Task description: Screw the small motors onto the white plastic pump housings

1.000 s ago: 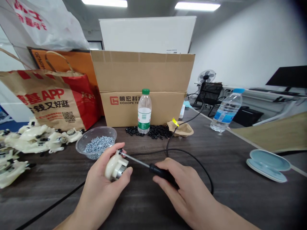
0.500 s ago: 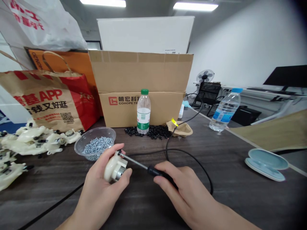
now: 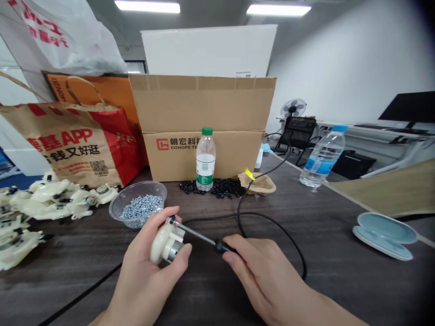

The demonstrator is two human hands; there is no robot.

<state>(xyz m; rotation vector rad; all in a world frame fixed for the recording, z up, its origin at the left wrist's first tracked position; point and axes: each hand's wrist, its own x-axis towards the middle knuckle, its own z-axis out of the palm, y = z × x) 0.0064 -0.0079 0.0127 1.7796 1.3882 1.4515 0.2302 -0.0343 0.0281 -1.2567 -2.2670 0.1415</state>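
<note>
My left hand (image 3: 149, 267) is closed around a cream plastic housing (image 3: 159, 242) with a silver motor (image 3: 175, 250) set in it. A small black piece (image 3: 172, 219) sits at the top of the housing, near my left fingertips. In my right hand (image 3: 265, 276) is a screwdriver (image 3: 202, 237), gripped by its black handle. Its metal shaft slants up to the left, and the tip meets the housing by the black piece. Whether a screw is under the tip cannot be made out. Behind my left hand stands a clear plastic bowl (image 3: 117, 213) of silver screws (image 3: 142, 208).
More cream housings (image 3: 57, 197) are heaped at the left. A green-capped bottle (image 3: 205, 163) stands among small black parts (image 3: 224, 188), beside a brown moulded tray (image 3: 263, 184). A black cable (image 3: 272, 221) loops across the table. At right are a water bottle (image 3: 322, 158) and an open blue case (image 3: 387, 231).
The whole scene has shifted slightly right in view. Both hands keep their grips, and the screwdriver tip stays at the top of the housing.
</note>
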